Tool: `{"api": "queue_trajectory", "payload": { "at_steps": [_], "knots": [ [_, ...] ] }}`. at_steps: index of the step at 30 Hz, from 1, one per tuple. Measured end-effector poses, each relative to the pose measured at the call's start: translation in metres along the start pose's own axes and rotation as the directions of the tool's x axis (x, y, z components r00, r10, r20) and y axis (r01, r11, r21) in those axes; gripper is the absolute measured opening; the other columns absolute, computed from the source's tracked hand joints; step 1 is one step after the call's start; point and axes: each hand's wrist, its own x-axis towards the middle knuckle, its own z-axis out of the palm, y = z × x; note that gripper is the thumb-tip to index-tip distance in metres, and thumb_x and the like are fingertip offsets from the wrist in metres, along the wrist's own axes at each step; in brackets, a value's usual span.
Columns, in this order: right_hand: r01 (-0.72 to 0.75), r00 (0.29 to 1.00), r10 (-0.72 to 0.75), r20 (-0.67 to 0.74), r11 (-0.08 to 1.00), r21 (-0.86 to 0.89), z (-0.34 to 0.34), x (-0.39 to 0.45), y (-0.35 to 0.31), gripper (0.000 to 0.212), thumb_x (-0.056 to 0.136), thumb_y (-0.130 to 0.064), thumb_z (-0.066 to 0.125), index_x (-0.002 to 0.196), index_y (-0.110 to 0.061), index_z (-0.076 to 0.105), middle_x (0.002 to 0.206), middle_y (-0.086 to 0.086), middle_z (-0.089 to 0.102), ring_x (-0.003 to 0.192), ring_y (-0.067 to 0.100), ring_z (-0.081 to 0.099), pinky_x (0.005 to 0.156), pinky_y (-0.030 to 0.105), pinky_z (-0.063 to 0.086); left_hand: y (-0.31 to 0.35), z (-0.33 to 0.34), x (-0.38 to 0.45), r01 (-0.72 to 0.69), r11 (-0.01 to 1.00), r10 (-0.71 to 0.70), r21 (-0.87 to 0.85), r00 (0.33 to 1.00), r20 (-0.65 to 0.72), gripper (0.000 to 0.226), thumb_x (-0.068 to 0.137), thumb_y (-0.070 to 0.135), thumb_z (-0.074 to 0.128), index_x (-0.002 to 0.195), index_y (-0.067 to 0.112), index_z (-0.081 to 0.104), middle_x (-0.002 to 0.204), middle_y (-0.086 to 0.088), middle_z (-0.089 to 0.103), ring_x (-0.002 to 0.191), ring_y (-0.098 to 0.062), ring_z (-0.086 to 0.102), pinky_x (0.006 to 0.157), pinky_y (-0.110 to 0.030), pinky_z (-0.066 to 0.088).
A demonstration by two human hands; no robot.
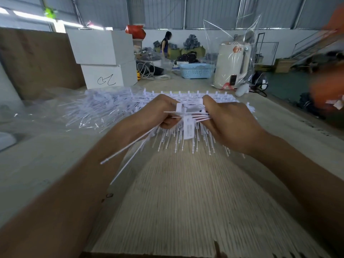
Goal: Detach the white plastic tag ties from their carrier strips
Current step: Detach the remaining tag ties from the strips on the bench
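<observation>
This is a warehouse or packing workshop: grey corrugated metal walls [160,13] and steel framing close in a wide hall. Behind the long pale wood-grain bench [186,192] stand stacked white cardboard boxes [104,58]. To the right of those boxes sit a light blue perforated plastic basket [196,70], bagged goods, and a metal staircase [314,43] farther right.

left hand [158,112] and right hand [229,120] close together, fingers curled, forearms converging.
</observation>
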Motion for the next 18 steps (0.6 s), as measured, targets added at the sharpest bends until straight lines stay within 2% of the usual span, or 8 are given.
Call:
{"api": "queue_trajectory", "payload": {
  "at_steps": [3, 5, 8, 9, 11, 13, 15, 18],
  "knots": [
    [-0.144, 0.989, 0.140, 0.041, 0.981, 0.130, 0.005, 0.000, 0.002, 0.039, 0.102, -0.036, 0.045, 0.114, 0.001, 0.050, 0.071, 0.014, 0.059, 0.060, 0.035, 0.054, 0.054, 0.038, 0.036, -0.003, -0.001, -0.002, -0.034, 0.999, 0.035, -0.028, 0.997, 0.061, 0.045, 0.094, -0.009, 0.047, 0.054, 0.011, 0.050, 0.048, 0.004, 0.031, 0.042, -0.009, 0.025, 0.046, -0.019, 0.022],
    [-0.265, 0.964, 0.255, 0.075, 0.933, 0.242, 0.009, 0.002, -0.001, 0.049, 0.098, -0.044, 0.034, 0.120, -0.003, 0.048, 0.073, 0.006, 0.057, 0.066, 0.031, 0.053, 0.060, 0.041, 0.040, -0.007, -0.004, -0.001, -0.056, 0.998, 0.056, -0.012, 0.996, 0.070, 0.042, 0.099, 0.000, 0.050, 0.057, 0.006, 0.051, 0.050, 0.006, 0.032, 0.043, -0.008, 0.030, 0.048, -0.019, 0.027],
    [-0.424, 0.905, 0.382, 0.184, 0.795, 0.434, 0.016, 0.006, -0.009, 0.045, 0.102, -0.047, 0.032, 0.120, -0.009, 0.049, 0.066, 0.003, 0.055, 0.058, 0.023, 0.058, 0.061, 0.043, 0.050, -0.009, -0.005, 0.003, -0.119, 0.962, 0.126, 0.246, 0.992, -0.015, 0.038, 0.101, 0.009, 0.054, 0.070, -0.011, 0.058, 0.047, 0.009, 0.041, 0.042, -0.004, 0.038, 0.052, -0.020, 0.033],
    [-0.467, 0.883, 0.417, 0.216, 0.738, 0.487, 0.018, 0.007, -0.010, 0.041, 0.104, -0.046, 0.035, 0.118, -0.010, 0.050, 0.065, 0.002, 0.055, 0.055, 0.021, 0.058, 0.061, 0.042, 0.052, -0.009, -0.005, 0.004, -0.148, 0.914, 0.173, 0.377, 0.984, -0.034, 0.038, 0.101, 0.014, 0.055, 0.068, -0.003, 0.061, 0.046, 0.010, 0.045, 0.043, -0.004, 0.040, 0.053, -0.022, 0.032],
    [-0.506, 0.857, 0.461, 0.228, 0.673, 0.540, 0.022, 0.009, -0.013, 0.036, 0.106, -0.044, 0.038, 0.108, -0.010, 0.051, 0.067, -0.002, 0.049, 0.058, 0.016, 0.051, 0.063, 0.037, 0.046, -0.008, -0.004, 0.004, -0.204, 0.780, 0.272, 0.592, 0.962, -0.028, 0.039, 0.101, 0.021, 0.057, 0.062, 0.016, 0.059, 0.046, 0.009, 0.048, 0.043, -0.006, 0.039, 0.051, -0.026, 0.029],
    [-0.523, 0.836, 0.500, 0.228, 0.597, 0.609, 0.024, 0.011, -0.016, 0.031, 0.106, -0.042, 0.040, 0.098, -0.015, 0.053, 0.065, -0.007, 0.043, 0.056, 0.007, 0.044, 0.060, 0.031, 0.037, -0.007, -0.002, 0.003, -0.229, 0.704, 0.339, 0.672, 0.940, -0.035, 0.039, 0.099, 0.019, 0.057, 0.060, 0.020, 0.053, 0.050, 0.006, 0.047, 0.046, -0.010, 0.040, 0.051, -0.029, 0.027],
    [-0.553, 0.780, 0.569, 0.260, 0.435, 0.710, 0.026, 0.013, -0.022, 0.029, 0.106, -0.041, 0.042, 0.083, -0.026, 0.050, 0.059, -0.010, 0.040, 0.044, 0.001, 0.037, 0.052, 0.025, 0.028, -0.005, -0.001, 0.004, -0.245, 0.672, 0.390, 0.698, 0.919, -0.053, 0.043, 0.097, 0.017, 0.056, 0.057, 0.027, 0.044, 0.051, 0.008, 0.043, 0.048, -0.008, 0.040, 0.053, -0.029, 0.027],
    [-0.627, 0.619, 0.647, 0.445, 0.065, 0.777, 0.027, 0.016, -0.029, 0.037, 0.106, -0.044, 0.042, 0.075, -0.026, 0.043, 0.053, -0.006, 0.037, 0.039, 0.006, 0.031, 0.043, 0.021, 0.025, -0.002, 0.000, 0.001, -0.259, 0.637, 0.412, 0.726, 0.911, -0.037, 0.039, 0.098, 0.028, 0.051, 0.060, 0.029, 0.042, 0.054, 0.008, 0.045, 0.053, -0.008, 0.044, 0.055, -0.032, 0.034]
  ]
}}
